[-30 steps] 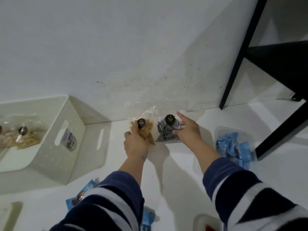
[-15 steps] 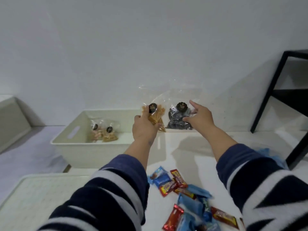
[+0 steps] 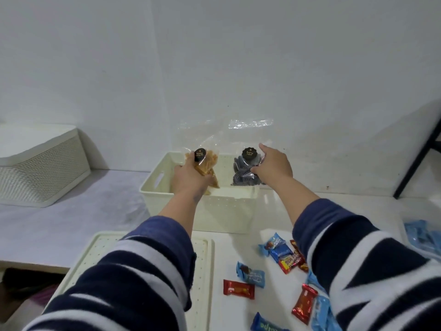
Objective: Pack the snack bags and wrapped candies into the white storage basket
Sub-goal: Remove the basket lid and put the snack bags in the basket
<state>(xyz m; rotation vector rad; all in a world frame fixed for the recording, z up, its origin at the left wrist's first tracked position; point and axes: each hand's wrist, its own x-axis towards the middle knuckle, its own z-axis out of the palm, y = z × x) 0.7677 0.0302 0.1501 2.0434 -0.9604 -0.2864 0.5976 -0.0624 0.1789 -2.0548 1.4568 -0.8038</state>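
Now, white basket (image 3: 224,211), two snack bags (image 3: 245,170) above.

I see a perforated lid (image 3: 205,263) lying flat near me, an upturned mesh bin (image 3: 40,173) at far left, and a black frame (image 3: 417,163) against the wall (image 3: 214,56) at right.

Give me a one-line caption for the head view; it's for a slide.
Left hand and right hand hold orange snack bag and dark snack bag over white basket.
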